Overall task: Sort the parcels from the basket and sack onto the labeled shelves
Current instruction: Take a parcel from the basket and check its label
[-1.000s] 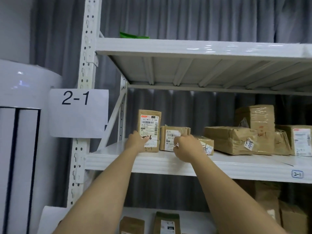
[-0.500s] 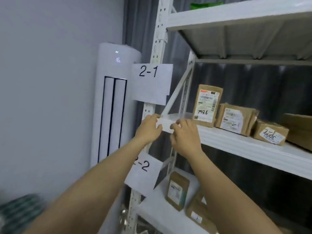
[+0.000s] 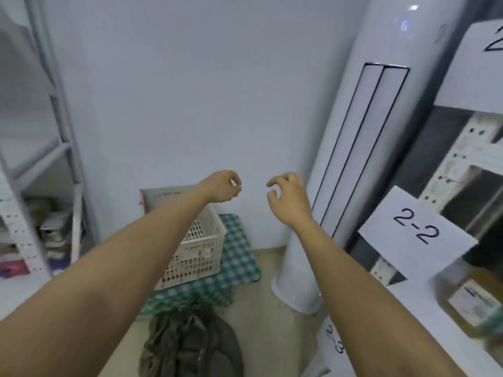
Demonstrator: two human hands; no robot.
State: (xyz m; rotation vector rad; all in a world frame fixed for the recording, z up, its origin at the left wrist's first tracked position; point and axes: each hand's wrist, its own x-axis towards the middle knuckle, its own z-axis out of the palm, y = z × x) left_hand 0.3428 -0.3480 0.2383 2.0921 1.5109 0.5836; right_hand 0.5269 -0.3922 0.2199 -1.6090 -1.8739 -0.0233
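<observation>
Nothing is held: loosely curled fingers are shown on the left hand (image 3: 221, 187) and right hand (image 3: 287, 198). The basket (image 3: 196, 251) is seen at 7 o'clock below, the sack (image 3: 190, 341) at 6 o'clock.

A white paper sign (image 3: 417, 231) on the right-hand shelf upright reads "2-2". Lower and nearer, a smaller paper sign (image 3: 335, 340) reads "2-3". At the top right edge another sign (image 3: 473, 66) shows only a cut-off "2". Print on the far leaning parcel (image 3: 166, 195) is too blurred to read.
</observation>
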